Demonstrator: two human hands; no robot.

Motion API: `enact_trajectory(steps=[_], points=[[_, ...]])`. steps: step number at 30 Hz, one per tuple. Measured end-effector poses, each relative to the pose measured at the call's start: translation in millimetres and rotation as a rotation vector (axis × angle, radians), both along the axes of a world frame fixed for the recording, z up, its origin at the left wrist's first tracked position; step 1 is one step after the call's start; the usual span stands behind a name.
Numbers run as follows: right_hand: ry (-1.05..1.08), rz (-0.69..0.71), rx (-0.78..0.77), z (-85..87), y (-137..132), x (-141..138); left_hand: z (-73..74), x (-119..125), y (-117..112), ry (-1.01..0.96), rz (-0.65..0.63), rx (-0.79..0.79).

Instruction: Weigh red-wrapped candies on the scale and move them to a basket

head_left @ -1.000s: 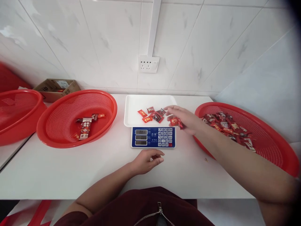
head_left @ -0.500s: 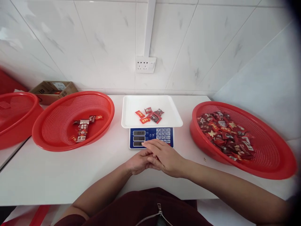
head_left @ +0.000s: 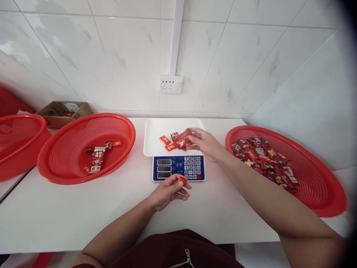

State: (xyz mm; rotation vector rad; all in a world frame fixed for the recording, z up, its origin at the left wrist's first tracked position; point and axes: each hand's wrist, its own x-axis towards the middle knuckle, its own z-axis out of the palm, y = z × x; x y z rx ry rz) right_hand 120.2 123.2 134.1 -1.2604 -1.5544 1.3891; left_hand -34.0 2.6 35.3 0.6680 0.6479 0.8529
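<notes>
My left hand pinches a small red wrapped candy between thumb and finger, just in front of the blue keypad of a weighing scale. Over the scale's white tray, my right hand grips a larger dark red candy packet. Several small red and brown wrapped candies lie on the tray, some of them partly covered by that packet. Number displays on the scale are lit.
On the right stands a red basket with a heap of wrapped candies. A second red basket, to the left, holds a few packets. Farther left are another red basket and a cardboard box. A tiled wall rises behind.
My hands, together in front of the scale before, are now apart. The right has moved up over the tray with a candy packet; the left shows a small red candy.
</notes>
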Motion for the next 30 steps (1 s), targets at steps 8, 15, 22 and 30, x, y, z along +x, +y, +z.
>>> enact_trajectory(steps=[8,15,22,30], points=[[-0.321,0.144,0.229,-7.8,-17.9,12.1,1.6,-3.0,3.4,0.118,0.024,0.059],[-0.437,0.568,0.175,-18.4,-86.5,18.9,-1.4,3.3,-0.2,0.115,0.074,0.082],[-0.189,0.339,0.032,-35.1,-107.9,17.2,-1.9,5.0,-0.3,0.112,0.095,0.175],[-0.068,0.236,-0.121,-50.2,-118.2,28.7,1.8,0.7,-4.3,0.418,-0.006,0.378]])
